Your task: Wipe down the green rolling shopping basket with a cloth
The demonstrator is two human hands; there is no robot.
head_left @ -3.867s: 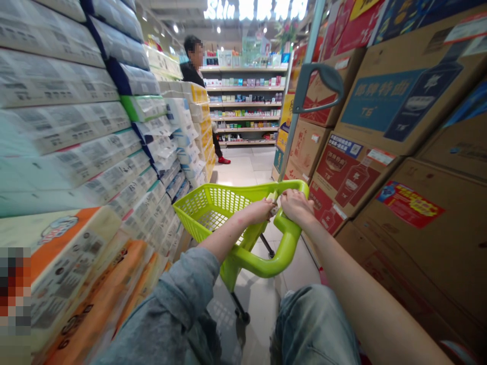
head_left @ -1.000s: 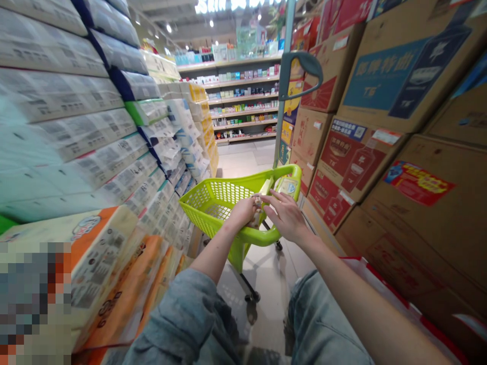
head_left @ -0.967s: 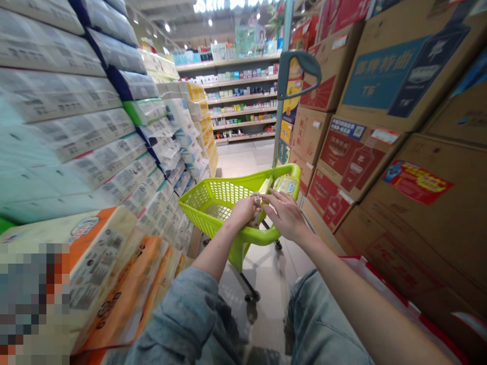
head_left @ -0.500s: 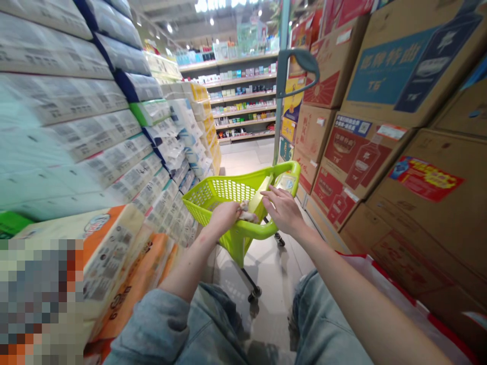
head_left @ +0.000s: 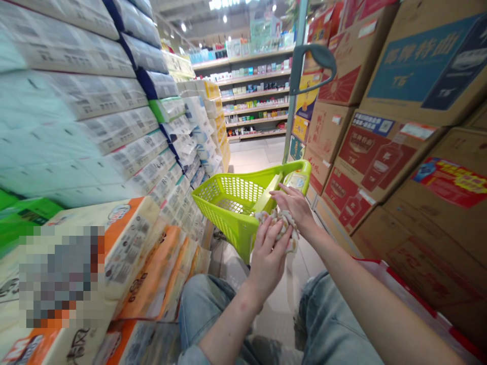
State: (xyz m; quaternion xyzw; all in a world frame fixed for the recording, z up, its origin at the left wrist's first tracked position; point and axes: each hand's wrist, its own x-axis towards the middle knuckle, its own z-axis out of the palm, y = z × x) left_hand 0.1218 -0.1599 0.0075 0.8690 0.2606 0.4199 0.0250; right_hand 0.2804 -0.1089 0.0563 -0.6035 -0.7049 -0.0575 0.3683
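A small lime-green shopping cart [head_left: 228, 213] with a perforated basket stands in front of my knees. My left hand [head_left: 271, 241] is wrapped over a crumpled, pale patterned cloth [head_left: 288, 228], pressing it on the near handle end of the cart. Beside it, my right hand [head_left: 292, 203] rests at the cart's rim, fingers stretched toward the pale green flap [head_left: 268, 192] inside the basket. The part of the handle under the cloth is hidden.
Stacked tissue packs [head_left: 110, 111] line the left side, with orange-and-cream packs [head_left: 148, 268] close by my left arm. Cardboard cartons [head_left: 380, 152] are piled on the right. A pole with a grey handle [head_left: 314, 66] rises ahead, before stocked shelves [head_left: 258, 96].
My left hand has moved right and nearer to me with the cloth, from the handle's left part to its right corner. My right hand stays near the flap. The view has shifted slightly left.
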